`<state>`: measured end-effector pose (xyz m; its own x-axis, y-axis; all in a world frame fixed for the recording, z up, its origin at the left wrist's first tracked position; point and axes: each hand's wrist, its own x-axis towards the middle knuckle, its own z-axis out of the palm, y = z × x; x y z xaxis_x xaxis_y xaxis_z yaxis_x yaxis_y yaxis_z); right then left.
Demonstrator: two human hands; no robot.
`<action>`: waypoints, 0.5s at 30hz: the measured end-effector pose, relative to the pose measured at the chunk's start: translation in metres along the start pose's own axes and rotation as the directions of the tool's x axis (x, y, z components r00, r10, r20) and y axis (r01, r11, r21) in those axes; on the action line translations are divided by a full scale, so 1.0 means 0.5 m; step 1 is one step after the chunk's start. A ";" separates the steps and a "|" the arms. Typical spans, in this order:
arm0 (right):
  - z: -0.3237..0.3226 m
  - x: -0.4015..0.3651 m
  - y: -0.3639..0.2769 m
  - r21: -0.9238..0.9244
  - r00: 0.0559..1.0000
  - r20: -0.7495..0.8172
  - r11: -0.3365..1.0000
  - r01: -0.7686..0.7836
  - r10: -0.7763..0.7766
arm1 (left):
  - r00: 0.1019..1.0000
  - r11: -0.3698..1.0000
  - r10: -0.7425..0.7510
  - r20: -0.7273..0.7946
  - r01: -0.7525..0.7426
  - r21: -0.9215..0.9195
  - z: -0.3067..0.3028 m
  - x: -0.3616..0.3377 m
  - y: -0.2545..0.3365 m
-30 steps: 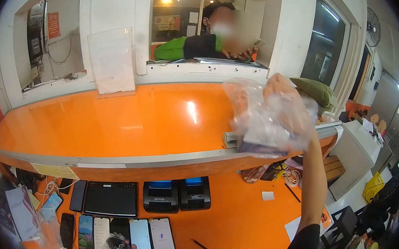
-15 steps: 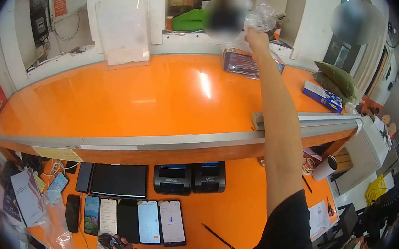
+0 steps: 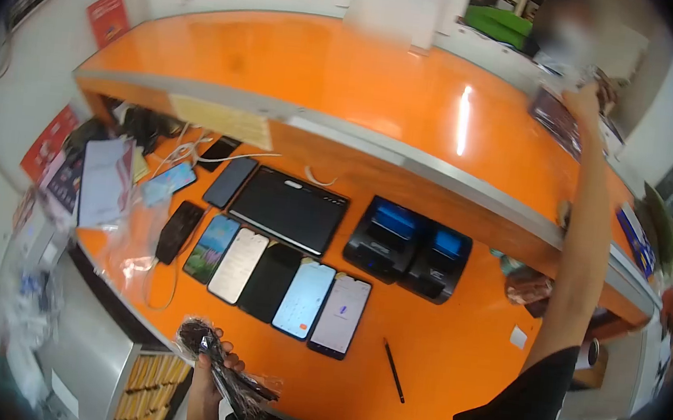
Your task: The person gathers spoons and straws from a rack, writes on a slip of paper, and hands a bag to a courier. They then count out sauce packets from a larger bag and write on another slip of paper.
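Left hand (image 3: 211, 372): fingers clenched round bagged bundle (image 3: 199, 336) of dark items, held low at near edge of lower desk (image 3: 452, 359).
Right hand (image 3: 586, 96): arm at full stretch over upper counter (image 3: 326, 63); fingers blurred, grip cannot be told.
Wrapped packet (image 3: 552, 113): lies on upper counter's far side, touching or just beside right hand.
Judgement: packet appears delivered to counter, release unconfirmed. Bundle not yet set down.
Near left hand: row of phones (image 3: 277, 281), pen (image 3: 394, 371). Two printers (image 3: 410, 249) stand beyond, under counter ledge.
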<state>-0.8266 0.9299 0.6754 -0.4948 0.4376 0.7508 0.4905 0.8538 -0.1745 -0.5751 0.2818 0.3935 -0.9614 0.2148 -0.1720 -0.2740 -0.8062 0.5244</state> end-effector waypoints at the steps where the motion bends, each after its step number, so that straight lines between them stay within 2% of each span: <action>1: 0.018 0.017 -0.006 -0.006 0.984 -0.179 1.000 -0.025 0.023 | 1.000 0.999 0.018 -0.010 -0.018 0.027 -0.011 -0.013 0.006; 2: -0.065 -0.049 -0.094 -0.216 0.969 -0.225 0.964 -0.155 0.105 | 0.995 0.998 0.018 -0.099 -0.012 0.054 -0.034 -0.029 0.006; 4: -0.165 -0.098 -0.180 -0.275 0.885 -0.464 0.954 -0.122 -0.020 | 0.988 0.992 -0.025 -0.152 0.044 0.120 -0.032 -0.047 0.010; 5: -0.215 -0.134 -0.214 -0.117 0.779 -0.600 0.983 0.139 -0.181 | 0.983 0.986 -0.049 -0.175 0.076 0.150 -0.027 -0.050 0.013; 6: -0.264 -0.180 -0.246 -0.002 0.611 -0.741 0.911 0.412 -0.278 | 0.987 0.972 -0.066 -0.148 0.098 0.214 -0.026 -0.050 0.011; 7: -0.308 -0.250 -0.284 0.138 0.646 -0.696 0.826 0.547 -0.312 | 0.980 0.961 -0.105 -0.169 0.144 0.238 -0.023 -0.048 0.008; 8: -0.354 -0.335 -0.322 0.280 0.672 -0.649 0.709 0.647 -0.357 | 0.983 0.967 -0.157 -0.094 0.173 0.185 -0.026 -0.047 0.007; 9: -0.388 -0.426 -0.357 0.448 0.734 -0.582 0.616 0.648 -0.350 | 0.980 0.971 -0.199 -0.014 0.200 0.135 -0.027 -0.044 0.009; 10: -0.430 -0.516 -0.381 0.389 0.725 -0.491 0.623 0.679 -0.483 | 0.982 0.978 -0.185 0.026 0.181 0.109 -0.020 -0.046 0.016; 11: -0.444 -0.612 -0.389 0.341 0.741 -0.410 0.664 0.666 -0.533 | 0.984 0.983 -0.169 0.059 0.164 0.082 -0.013 -0.052 0.024; 12: -0.485 -0.694 -0.420 0.499 0.809 -0.173 0.658 0.564 -0.562 | 0.986 0.989 -0.142 0.093 0.137 0.054 -0.009 -0.059 0.035; 13: -0.504 -0.754 -0.446 0.709 0.714 -0.142 0.433 0.557 -0.686 | 0.990 0.987 -0.097 0.100 0.083 0.137 -0.001 -0.076 0.053; 14: -0.510 -0.816 -0.465 0.848 0.683 -0.016 0.352 0.397 -0.730 | 0.993 0.975 -0.046 0.112 0.021 0.219 0.012 -0.097 0.076; 15: -0.503 -0.872 -0.487 0.938 0.625 0.036 0.241 0.247 -0.780 | 0.992 0.953 0.008 0.126 -0.046 0.300 0.011 -0.121 0.099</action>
<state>-0.5499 0.4604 0.5507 -0.7176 -0.3823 0.5821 -0.6771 0.5788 -0.4545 -0.5306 0.2317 0.4344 -0.9592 0.2758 -0.0616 -0.2247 -0.6125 0.7578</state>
